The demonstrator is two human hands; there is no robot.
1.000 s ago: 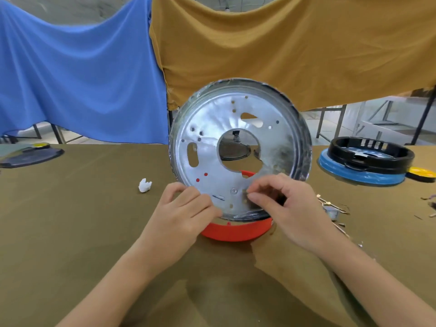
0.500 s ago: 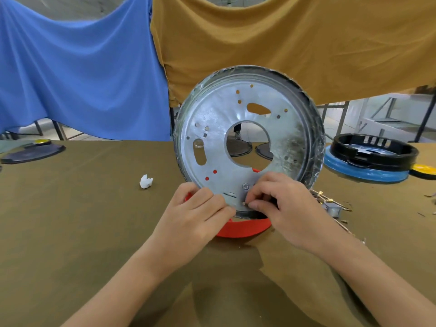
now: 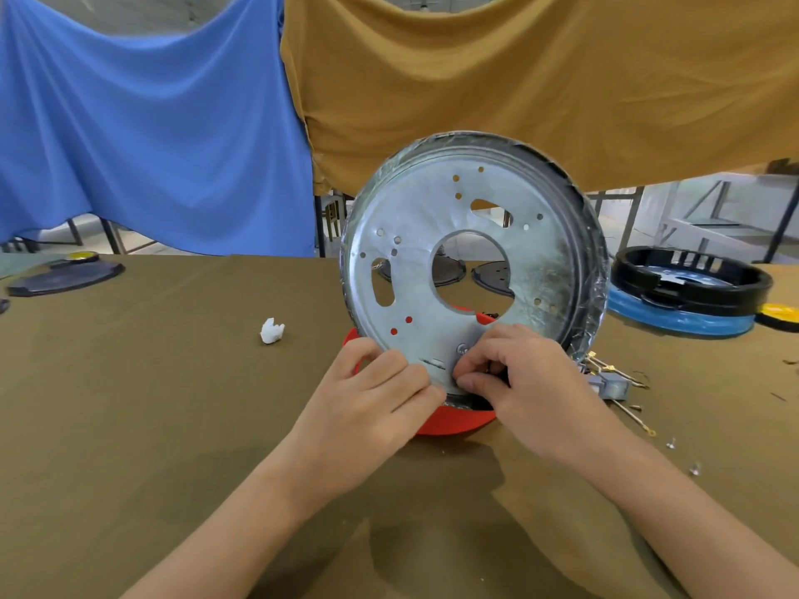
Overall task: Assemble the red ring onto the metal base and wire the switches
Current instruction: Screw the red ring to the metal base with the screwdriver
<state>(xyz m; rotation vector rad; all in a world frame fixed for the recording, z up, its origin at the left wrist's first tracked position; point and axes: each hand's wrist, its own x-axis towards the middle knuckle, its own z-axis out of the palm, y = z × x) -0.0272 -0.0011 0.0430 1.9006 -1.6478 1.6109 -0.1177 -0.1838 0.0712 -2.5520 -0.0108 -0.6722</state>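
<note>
The metal base point(image 3: 471, 270) is stood tilted on edge in the red ring point(image 3: 458, 419) – presumably to expose its underside – gripped at its lower rim by the left hand point(image 3: 372, 404), while the right hand point(image 3: 514, 382) pinches something small – unidentifiable – beside it

Both hands point(image 3: 367, 408) forward, fingers point(image 3: 475, 384) curled

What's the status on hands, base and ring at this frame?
Left hand and right hand both grip the lower rim of the metal base, which is tilted up on edge. Red ring sits beneath it. Loose wires lie at right, clear.
</note>
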